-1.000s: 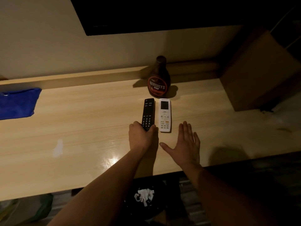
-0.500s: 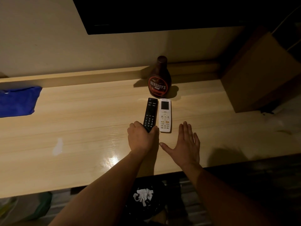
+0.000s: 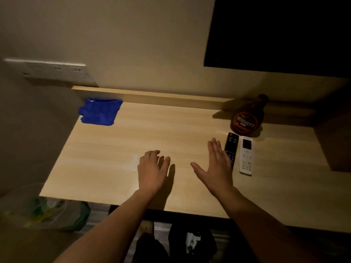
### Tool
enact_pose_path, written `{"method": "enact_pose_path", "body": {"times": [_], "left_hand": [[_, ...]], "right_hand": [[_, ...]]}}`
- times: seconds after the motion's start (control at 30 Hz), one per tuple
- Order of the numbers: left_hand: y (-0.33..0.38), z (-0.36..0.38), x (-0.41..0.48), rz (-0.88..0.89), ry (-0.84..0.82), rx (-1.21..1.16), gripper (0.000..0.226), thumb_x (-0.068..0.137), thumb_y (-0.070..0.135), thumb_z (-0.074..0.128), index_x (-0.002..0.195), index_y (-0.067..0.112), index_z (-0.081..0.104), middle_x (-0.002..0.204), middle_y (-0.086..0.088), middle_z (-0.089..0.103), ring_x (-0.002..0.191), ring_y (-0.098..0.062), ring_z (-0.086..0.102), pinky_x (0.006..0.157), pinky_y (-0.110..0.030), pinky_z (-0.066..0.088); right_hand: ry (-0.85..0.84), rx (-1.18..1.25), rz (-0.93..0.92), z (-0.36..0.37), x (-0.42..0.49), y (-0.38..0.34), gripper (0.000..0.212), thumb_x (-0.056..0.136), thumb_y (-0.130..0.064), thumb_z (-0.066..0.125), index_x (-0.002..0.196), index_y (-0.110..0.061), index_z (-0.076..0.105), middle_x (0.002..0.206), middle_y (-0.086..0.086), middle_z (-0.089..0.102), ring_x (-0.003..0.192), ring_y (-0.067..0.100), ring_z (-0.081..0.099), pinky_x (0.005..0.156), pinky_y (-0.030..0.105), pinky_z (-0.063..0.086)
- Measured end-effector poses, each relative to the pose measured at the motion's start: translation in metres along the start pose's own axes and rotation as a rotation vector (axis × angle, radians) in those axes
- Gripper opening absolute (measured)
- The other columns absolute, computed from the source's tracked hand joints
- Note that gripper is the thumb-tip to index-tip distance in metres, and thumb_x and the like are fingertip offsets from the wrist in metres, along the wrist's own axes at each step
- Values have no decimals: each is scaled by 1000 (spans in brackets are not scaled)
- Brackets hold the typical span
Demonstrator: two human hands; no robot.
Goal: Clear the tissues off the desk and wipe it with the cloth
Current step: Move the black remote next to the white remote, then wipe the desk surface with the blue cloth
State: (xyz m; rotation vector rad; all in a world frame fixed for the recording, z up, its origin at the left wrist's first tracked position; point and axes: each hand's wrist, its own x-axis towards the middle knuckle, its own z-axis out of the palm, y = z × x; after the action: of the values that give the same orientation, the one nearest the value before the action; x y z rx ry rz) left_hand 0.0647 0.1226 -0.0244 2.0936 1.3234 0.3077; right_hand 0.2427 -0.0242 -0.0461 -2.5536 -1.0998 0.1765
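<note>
just in front of the brown plastic syrup bottle [image 3: 247, 118], the slim black remote control [image 3: 232, 147] and the white remote control [image 3: 246, 155] are lying side by side on the pale wooden desk [image 3: 152, 126]. the left hand [image 3: 152, 168], which was gripping the near end of the black remote a second ago, is now holding nothing. its fingers are loosely curled, and it is sitting well to the left of the bottle. the right hand [image 3: 218, 166] is staying flat and spread, empty, just beside the black remote.

the view is swinging left too, so the crumpled blue cloth [image 3: 99, 112] is showing whole at the desk's back edge, far left of the bottle and untouched. that is suggesting the tidying is ending and the wipe is coming next, with the left hand nearer the cloth.

counting: two remotes, one bottle, one cloth, two hands, and no tissues on the desk top. white crumpled wads [image 3: 191, 241] in the dark bin [image 3: 208, 243], below and nearer than the bottle, are probably the tissues, though the light is too dim to be sure.
</note>
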Motion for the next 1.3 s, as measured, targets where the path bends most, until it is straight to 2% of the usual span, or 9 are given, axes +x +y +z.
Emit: {"method": "enact_pose_path", "body": {"times": [0.1,0.3,0.47,0.67,0.77,0.87,0.97,1.13,1.3], "left_hand": [[-43,-40,30,-17,59,44,52,102,53,50,141,20,58,148,-4,55,136,-28,46,107,-49,38],[-118,-103,97,-47,69,139,60,105,57,40,156,26,42,168,-3,33,154,-27,28,121,-54,27],[-162,-133,157,46,103,197,59,103,58,40,153,27,41,160,-2,42,144,-26,40,114,-51,35],[-180,-139,235,97,-8,271,67,101,66,33,161,36,25,172,-4,18,159,-30,11,125,-55,14],[-174,-137,276,147,-44,314,65,104,61,33,162,35,23,173,-5,15,160,-30,7,126,-54,9],[-169,-133,312,121,-101,339,64,105,59,31,162,32,25,172,-6,19,159,-30,9,127,-53,8],[-173,-127,325,142,-103,446,69,102,69,28,161,33,24,170,-7,23,159,-31,9,126,-56,9],[-185,-120,323,154,-91,544,83,91,88,10,162,46,6,173,-4,16,160,-32,0,123,-65,4],[-193,-122,315,160,-105,587,83,87,92,2,160,53,-7,175,1,4,160,-32,-4,122,-68,1]], "right_hand": [[-68,-14,-48,26,31,-63,103,84,-93,19,164,-31,-1,170,-15,-10,150,-4,-26,122,33,-2],[-189,-79,-56,71,95,-146,107,83,-92,20,166,-26,4,174,-7,-2,157,8,-12,125,41,-3],[-261,-140,20,97,143,-178,112,79,-96,20,166,-29,2,174,-5,-8,159,18,-12,125,53,0],[-257,-227,47,116,153,-187,114,74,-102,8,165,-33,-3,173,-6,-13,159,20,-12,125,54,1],[-340,-267,79,116,160,-188,118,70,-103,15,164,-36,-6,172,-7,-15,160,21,-8,125,54,5],[-229,-299,49,117,160,-189,118,70,-102,24,165,-32,14,174,-2,8,159,25,13,122,55,21],[-130,-275,22,119,160,-190,117,70,-103,31,157,-26,37,167,5,33,152,31,32,115,57,33],[-115,-278,1,125,157,-186,115,72,-101,37,158,-25,31,167,6,30,153,31,26,116,58,30],[-94,-286,6,122,156,-188,114,75,-101,31,159,-23,36,167,6,34,153,31,31,114,56,33]]}}
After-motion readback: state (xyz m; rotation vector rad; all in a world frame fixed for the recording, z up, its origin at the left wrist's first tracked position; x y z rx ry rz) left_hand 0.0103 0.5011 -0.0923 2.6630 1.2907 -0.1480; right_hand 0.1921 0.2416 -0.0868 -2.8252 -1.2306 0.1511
